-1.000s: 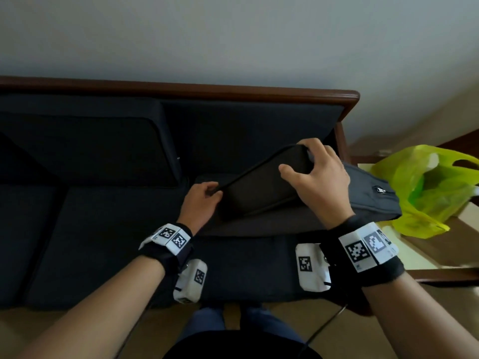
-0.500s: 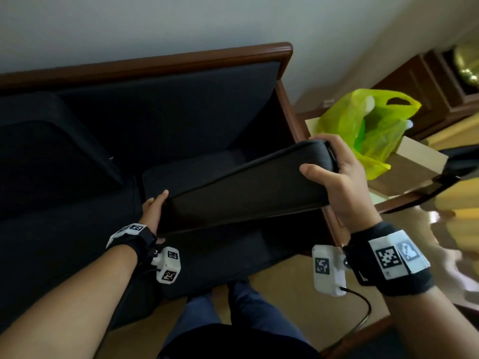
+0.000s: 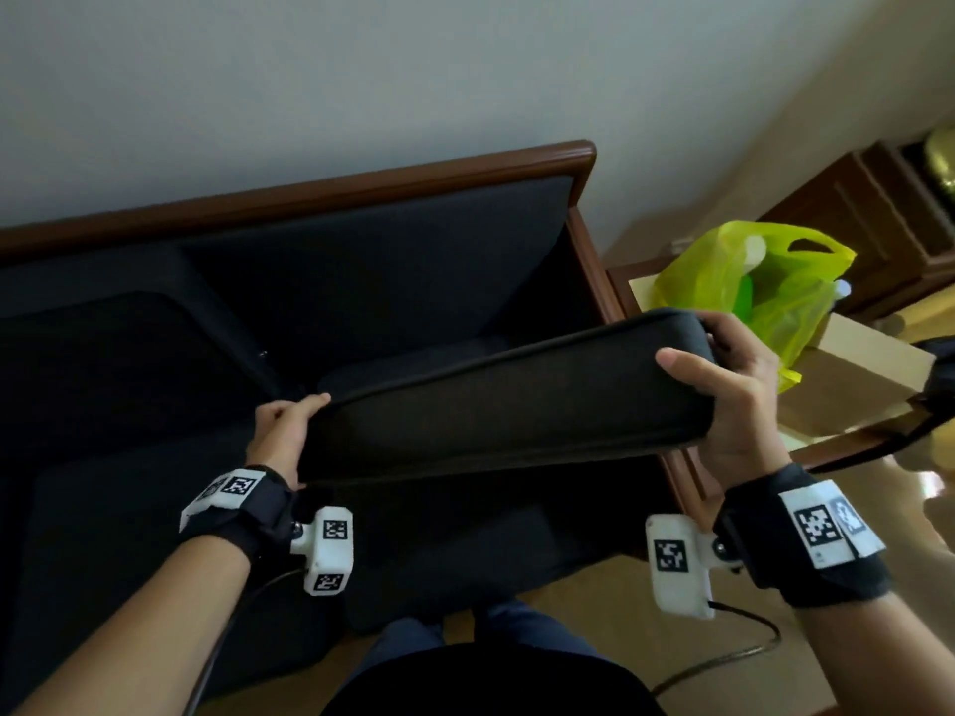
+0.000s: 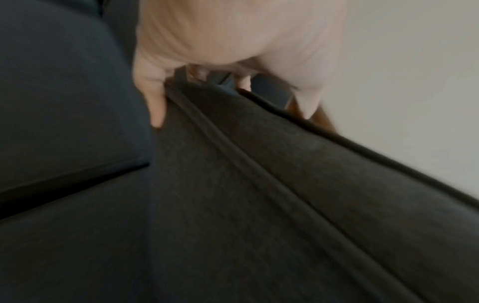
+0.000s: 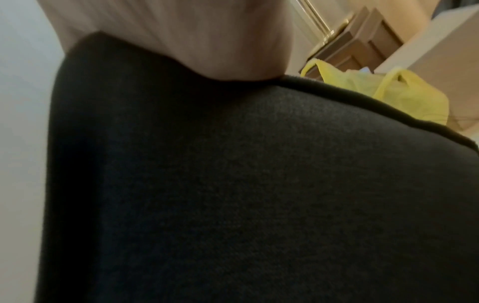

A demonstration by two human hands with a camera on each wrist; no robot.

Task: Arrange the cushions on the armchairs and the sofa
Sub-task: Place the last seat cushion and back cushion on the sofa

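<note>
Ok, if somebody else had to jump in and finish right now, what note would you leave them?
Left hand: grips the left end of the dark cushion.
Right hand: grips its right end, thumb on the near face.
The cushion is held off the seat, over the right end of the sofa; its right end sits higher and reaches past the wooden armrest.
Done: cushion picked up.
Left: set it in place on the sofa. No armchairs in view. A yellow-green bag sits beside the sofa.

— Where's the cushion [image 3: 496, 405]?
— Held above the sofa [image 3: 155, 534] seat's right end, left hand [image 3: 281, 431] at one end, right hand [image 3: 734, 400] at the other.
— And the bag [image 3: 759, 292]?
— Right of the sofa, behind the right hand.
</note>
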